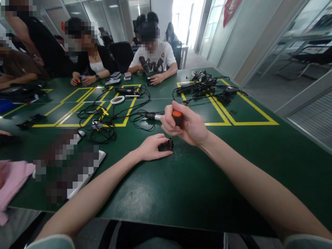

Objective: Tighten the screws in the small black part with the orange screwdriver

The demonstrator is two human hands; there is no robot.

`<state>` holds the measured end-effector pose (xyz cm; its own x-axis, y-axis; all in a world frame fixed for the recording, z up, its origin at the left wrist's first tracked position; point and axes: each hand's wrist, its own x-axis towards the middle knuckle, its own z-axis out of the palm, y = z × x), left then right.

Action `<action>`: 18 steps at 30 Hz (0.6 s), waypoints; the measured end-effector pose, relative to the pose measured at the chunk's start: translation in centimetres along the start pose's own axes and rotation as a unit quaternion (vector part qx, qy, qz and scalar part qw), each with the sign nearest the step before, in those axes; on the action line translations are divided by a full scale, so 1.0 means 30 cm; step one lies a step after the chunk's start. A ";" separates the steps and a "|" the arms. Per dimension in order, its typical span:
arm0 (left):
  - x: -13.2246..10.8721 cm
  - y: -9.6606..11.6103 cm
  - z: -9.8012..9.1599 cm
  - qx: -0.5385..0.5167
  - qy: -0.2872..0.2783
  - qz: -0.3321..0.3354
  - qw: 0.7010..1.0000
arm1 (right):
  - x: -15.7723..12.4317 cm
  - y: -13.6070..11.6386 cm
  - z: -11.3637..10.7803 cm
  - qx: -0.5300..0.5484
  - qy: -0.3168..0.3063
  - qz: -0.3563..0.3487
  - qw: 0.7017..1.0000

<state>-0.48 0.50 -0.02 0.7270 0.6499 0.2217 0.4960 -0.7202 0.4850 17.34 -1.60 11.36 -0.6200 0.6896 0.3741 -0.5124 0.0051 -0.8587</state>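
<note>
My right hand (190, 126) is wrapped round the handle of a screwdriver (177, 117), black with an orange end. Its thin metal shaft points down into a small round black part (169, 145) on the green table. Thumb and fingers of my left hand (152, 147) close round the left side of that part, pressing it on the table top. What kind of part it is, I cannot make out. The screwdriver's tip is hidden inside the part.
Beyond my hands lie tangled black cables (103, 128) and a heap of adapters and leads (207, 86). A white ring (117, 99) lies among the cables. Blurred-out flat devices (88, 176) lie at my left. Across the table (160, 193), a person (158, 57) holds a power screwdriver (144, 64).
</note>
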 end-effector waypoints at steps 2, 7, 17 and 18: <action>0.000 0.001 -0.001 -0.004 0.002 0.002 1.000 | -0.003 0.003 0.007 0.001 -0.006 0.005 1.000; 0.000 0.003 -0.002 -0.017 0.003 0.008 1.000 | -0.012 0.014 0.020 0.009 -0.004 -0.014 1.000; 0.001 -0.004 0.002 -0.009 -0.004 0.001 1.000 | -0.003 -0.003 0.005 -0.008 0.016 -0.018 1.000; 0.001 -0.003 0.001 -0.009 -0.003 -0.001 1.000 | -0.003 -0.003 0.006 -0.005 0.016 -0.014 1.000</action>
<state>-0.50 0.57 -0.10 0.7289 0.6496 0.2160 0.4882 -0.7144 0.5013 17.34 -1.79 11.45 -0.5869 0.7114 0.3866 -0.5224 0.0321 -0.8521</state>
